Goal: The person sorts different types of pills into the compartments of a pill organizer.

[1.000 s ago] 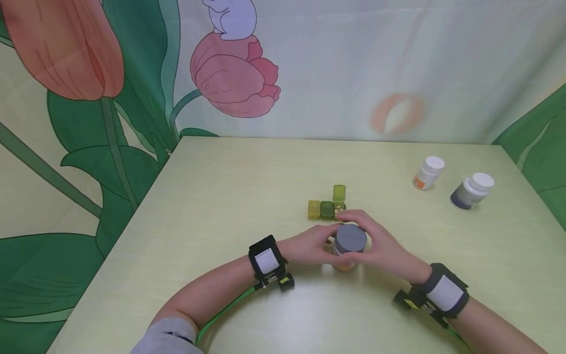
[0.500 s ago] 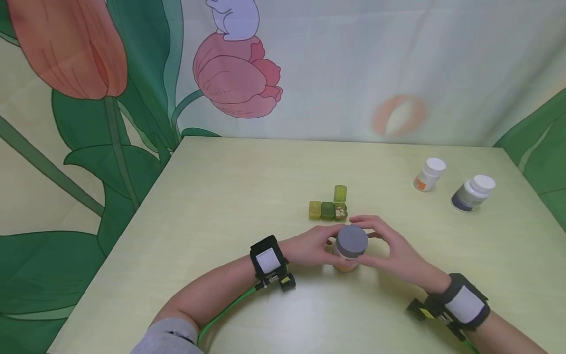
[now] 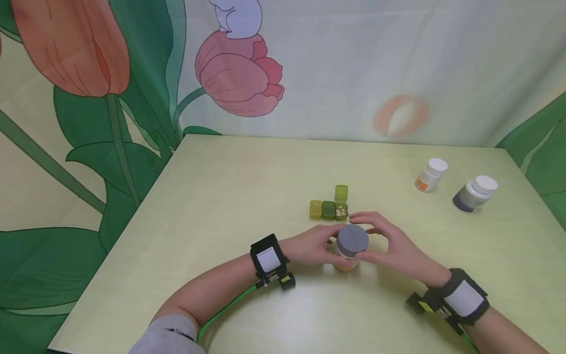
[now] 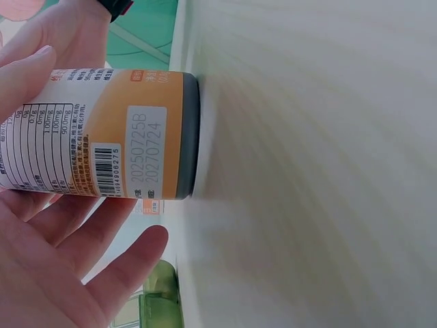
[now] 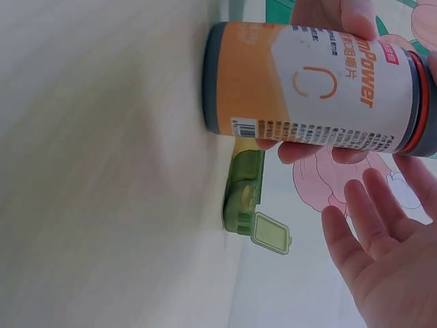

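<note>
A supplement bottle (image 3: pixel 347 261) with an orange and white label stands upright on the table. My left hand (image 3: pixel 311 246) grips its body from the left, thumb in front and fingers behind. On top is a grey cap (image 3: pixel 352 239); a red ring shows just below it in the right wrist view. My right hand (image 3: pixel 398 250) holds the cap's right side between thumb and fingers, its other fingers spread away from the bottle (image 5: pixel 314 85). Right behind stands a small green and yellow pill box (image 3: pixel 328 210), one lid (image 3: pixel 341 192) raised and pale tablets (image 3: pixel 341 211) in that compartment.
Two white bottles stand at the back right of the table (image 3: pixel 247 187): a smaller bottle (image 3: pixel 431 175) with an orange patch and a wider bottle (image 3: pixel 475 194) with a dark label. A printed curtain (image 3: pixel 327 69) hangs behind the table's far edge. Green cables run from both wrist cameras.
My right hand has shifted right and loosened round the cap, uncovering the tablets in the pill box, then its fingers have come in slightly again. My left hand and the bottle stay in place.
</note>
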`<state>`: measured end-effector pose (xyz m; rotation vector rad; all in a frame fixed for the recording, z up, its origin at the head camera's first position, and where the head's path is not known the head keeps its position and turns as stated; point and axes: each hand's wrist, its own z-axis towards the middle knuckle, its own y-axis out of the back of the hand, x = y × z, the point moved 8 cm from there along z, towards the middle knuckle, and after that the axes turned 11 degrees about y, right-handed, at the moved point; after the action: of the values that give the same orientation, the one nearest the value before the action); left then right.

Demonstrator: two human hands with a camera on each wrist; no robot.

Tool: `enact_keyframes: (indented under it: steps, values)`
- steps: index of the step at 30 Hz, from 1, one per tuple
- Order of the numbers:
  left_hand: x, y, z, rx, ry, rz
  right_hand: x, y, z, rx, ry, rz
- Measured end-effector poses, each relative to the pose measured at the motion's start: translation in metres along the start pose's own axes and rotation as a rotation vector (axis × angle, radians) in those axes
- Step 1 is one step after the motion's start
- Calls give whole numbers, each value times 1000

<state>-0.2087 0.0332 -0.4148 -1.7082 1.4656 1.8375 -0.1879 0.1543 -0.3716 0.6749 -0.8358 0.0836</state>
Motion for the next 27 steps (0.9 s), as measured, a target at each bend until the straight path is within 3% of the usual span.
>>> enact_keyframes:
  steps: [7, 22, 27]
  values:
    - [0, -1, 0, 9, 5, 0, -4, -7, 5, 63, -4, 50]
    - [-5, 2, -1, -71, -32, 14, -7, -11, 3, -71, -93, 48]
    - [-7, 2, -1, -82, -40, 30, -9, -11, 1, -82, -125, 53]
